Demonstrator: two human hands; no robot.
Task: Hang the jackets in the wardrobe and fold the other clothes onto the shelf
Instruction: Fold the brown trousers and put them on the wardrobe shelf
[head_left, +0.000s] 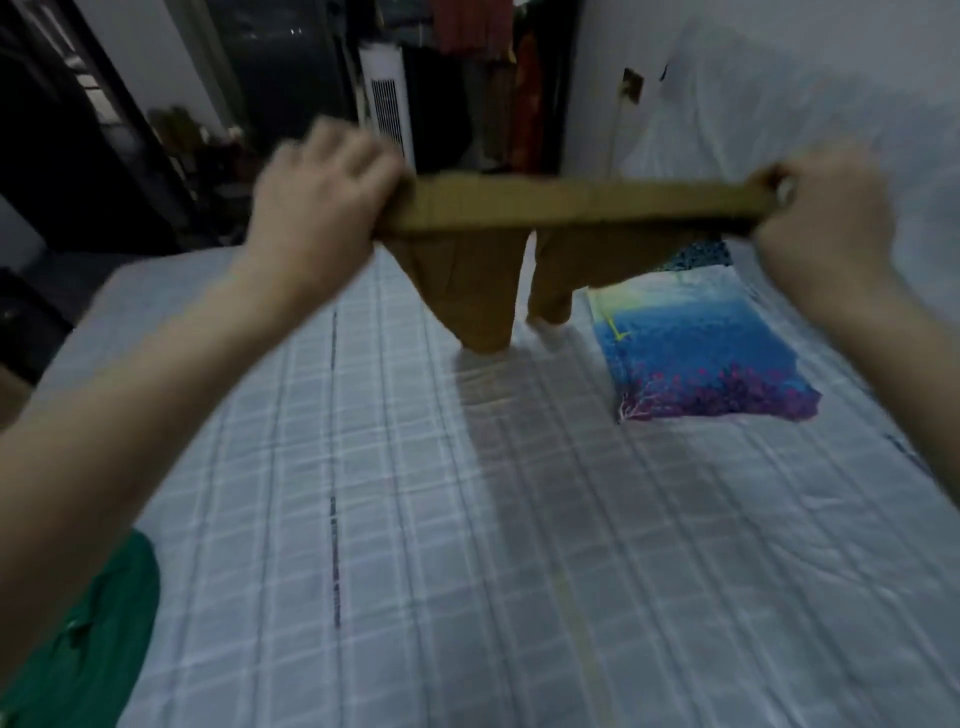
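Above the checked bed sheet (395, 519), the left hand (322, 192) and right hand (826, 208) each grip an end of mustard trousers (571, 205), waistband stretched flat. Both legs dangle limp beside a folded blue printed cloth (701, 353).

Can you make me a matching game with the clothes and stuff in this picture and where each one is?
Things:
1. mustard-brown trousers
2. blue and purple folded garment
3. green garment
4. white tower fan

Places:
A. bottom left corner, at the bed's edge
B. standing beyond the far end of the bed
C. stretched between the two hands
D. lying on the checked bedsheet, right side

Pairs: 1-C, 2-D, 3-A, 4-B
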